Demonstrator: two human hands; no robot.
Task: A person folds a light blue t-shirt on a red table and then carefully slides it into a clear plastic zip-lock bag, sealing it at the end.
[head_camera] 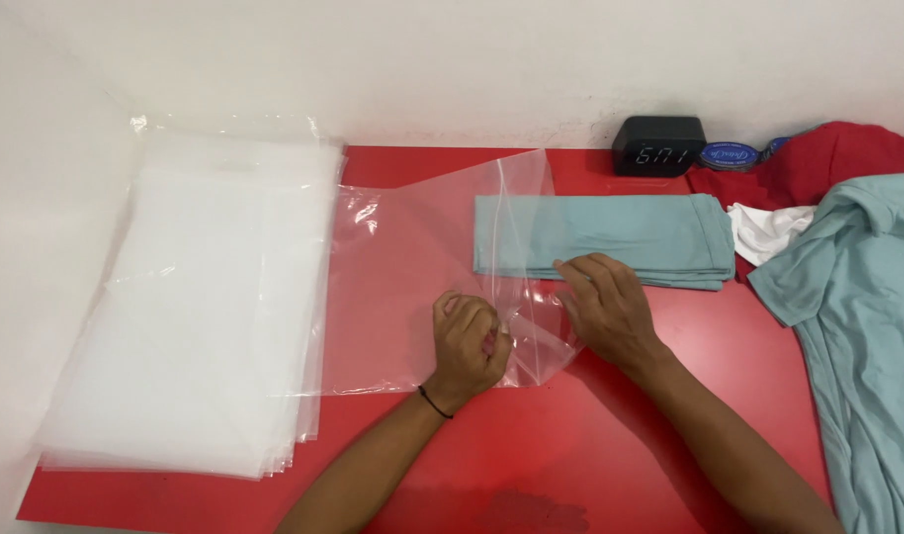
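Far left, overhanging the red table (pixel 610 445): a thick stack of clear plastic bags (pixel 195 307). Just right of it, one clear bag (pixel 412 277) lying flat, its open end partly lifted over a folded teal garment (pixel 610 237). Left hand (pixel 469 346) curled shut, pinching the bag's near edge. Right hand (pixel 605 302) loosely curved, fingertips pressing the same edge beside the garment. Behind, against the wall, a black digital clock (pixel 658 145). Far right, a loose teal shirt (pixel 867 326) over red and white cloth.
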